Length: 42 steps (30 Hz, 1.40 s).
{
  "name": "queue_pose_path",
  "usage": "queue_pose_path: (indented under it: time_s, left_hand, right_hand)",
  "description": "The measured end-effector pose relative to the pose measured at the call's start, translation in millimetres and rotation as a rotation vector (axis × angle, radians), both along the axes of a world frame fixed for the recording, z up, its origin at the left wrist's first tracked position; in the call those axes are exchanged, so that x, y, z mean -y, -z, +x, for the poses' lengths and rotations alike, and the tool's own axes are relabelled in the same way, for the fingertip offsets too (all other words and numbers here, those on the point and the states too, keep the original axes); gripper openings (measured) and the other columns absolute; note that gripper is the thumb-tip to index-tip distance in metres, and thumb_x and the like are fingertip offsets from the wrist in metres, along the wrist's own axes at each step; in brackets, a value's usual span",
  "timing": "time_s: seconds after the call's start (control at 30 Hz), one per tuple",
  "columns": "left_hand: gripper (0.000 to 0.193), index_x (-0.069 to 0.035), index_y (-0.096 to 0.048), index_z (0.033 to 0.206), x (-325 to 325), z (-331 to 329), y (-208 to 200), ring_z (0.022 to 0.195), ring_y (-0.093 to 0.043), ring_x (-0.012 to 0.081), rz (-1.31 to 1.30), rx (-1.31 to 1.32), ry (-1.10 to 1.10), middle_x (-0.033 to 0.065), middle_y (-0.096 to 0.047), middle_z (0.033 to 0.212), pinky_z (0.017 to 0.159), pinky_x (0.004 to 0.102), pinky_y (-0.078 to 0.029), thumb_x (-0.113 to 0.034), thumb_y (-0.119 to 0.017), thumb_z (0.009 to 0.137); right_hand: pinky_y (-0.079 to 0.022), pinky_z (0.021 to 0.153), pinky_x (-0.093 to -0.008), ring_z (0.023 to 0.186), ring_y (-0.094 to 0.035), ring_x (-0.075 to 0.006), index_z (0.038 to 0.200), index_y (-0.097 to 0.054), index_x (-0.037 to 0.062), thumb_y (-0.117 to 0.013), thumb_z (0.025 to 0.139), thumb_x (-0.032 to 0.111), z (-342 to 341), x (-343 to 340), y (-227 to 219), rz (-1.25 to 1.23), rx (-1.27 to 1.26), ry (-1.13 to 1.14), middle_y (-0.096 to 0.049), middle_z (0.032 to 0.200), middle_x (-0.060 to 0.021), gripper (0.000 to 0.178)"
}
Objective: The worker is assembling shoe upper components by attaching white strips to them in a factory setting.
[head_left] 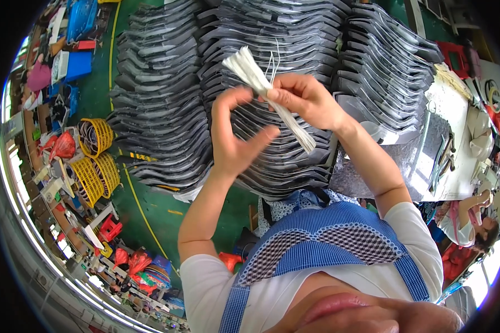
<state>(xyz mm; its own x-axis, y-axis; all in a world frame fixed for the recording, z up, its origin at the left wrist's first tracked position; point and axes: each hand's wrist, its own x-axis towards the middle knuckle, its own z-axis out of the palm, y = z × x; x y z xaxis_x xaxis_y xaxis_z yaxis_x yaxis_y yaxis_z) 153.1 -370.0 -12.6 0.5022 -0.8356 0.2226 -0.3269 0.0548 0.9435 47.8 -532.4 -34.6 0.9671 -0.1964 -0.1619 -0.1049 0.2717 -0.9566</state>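
A bundle of thin white strings [297,132] is pinched at its middle by my right hand [311,101]. Its two frayed ends fan out on either side of the fingers, and a few loose strands loop up above the grip. Just to the left, my left hand [232,136] is empty, its thumb and fingers apart and slightly blurred. Under both hands lie long overlapping rows of dark grey curved sheet pieces: a left row [158,94], a middle row [272,30] and a right row [380,72].
A white worktable [464,169] carries a grey speckled sheet [361,172] on the right. Another person [464,219] sits beyond it. Yellow baskets [97,180] and blue bins [79,65] stand far left, across a green floor [164,222] with yellow lines.
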Motion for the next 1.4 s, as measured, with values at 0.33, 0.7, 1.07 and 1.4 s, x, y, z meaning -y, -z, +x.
queue_pose_path:
  time_s: [0.33, 0.7, 1.07, 1.4]
  left_hand:
    - [0.027, 0.0, -0.059, 0.091, 2.0, 0.4, -2.1, 0.079, -0.064, 0.0123, 0.093, -0.53, -0.181, 0.0063, -0.064, 0.08, 0.07, 0.0247, -0.05, -0.024, -0.049, 0.099]
    - [0.027, -0.002, -0.057, 0.088, -41.4, 61.3, -4.4, 0.07, -0.061, 0.0176, -0.283, -0.703, -0.733, 0.0011, -0.051, 0.065, 0.084, 0.0364, -0.052, -0.026, -0.049, 0.098]
    - [0.03, -0.001, -0.066, 0.107, 50.1, 20.4, -5.7, 0.057, -0.049, 0.0013, 0.417, -0.663, 0.227, 0.0009, -0.066, 0.078, 0.05, 0.0171, -0.038, -0.017, -0.071, 0.082]
    - [0.025, -0.002, -0.072, 0.089, 103.3, 118.3, 49.0, 0.061, -0.049, 0.0037, 0.573, 0.007, -0.135, -0.0059, -0.06, 0.068, 0.055, 0.0219, -0.038, -0.024, -0.076, 0.079]
  right_hand:
    - [-0.045, 0.066, -0.0228, 0.075, -0.055, -0.0059, 0.099, -0.065, -0.0007, -0.07, 0.085, 0.024, -7.4, -15.6, -11.5, -0.118, -0.049, 0.213, -0.065, 0.086, -0.003, 0.029]
    - [-0.044, 0.061, -0.0194, 0.065, -0.054, -0.0034, 0.087, -0.07, 0.0023, -0.068, 0.085, 0.01, -56.4, 78.6, 41.6, -0.513, -0.202, 0.66, -0.065, 0.074, 0.0014, 0.009]
    - [-0.044, 0.062, -0.0184, 0.074, -0.055, -0.0037, 0.091, -0.072, 0.0039, -0.072, 0.082, 0.01, -21.9, 11.7, 4.8, -0.024, 0.117, 0.424, -0.062, 0.084, -0.0003, 0.01]
    - [-0.044, 0.056, -0.0256, 0.061, -0.054, -0.0089, 0.087, -0.069, 0.0039, -0.07, 0.083, 0.021, -0.5, 113.1, 94.5, -0.81, -0.155, 0.685, -0.064, 0.076, -0.0021, 0.018]
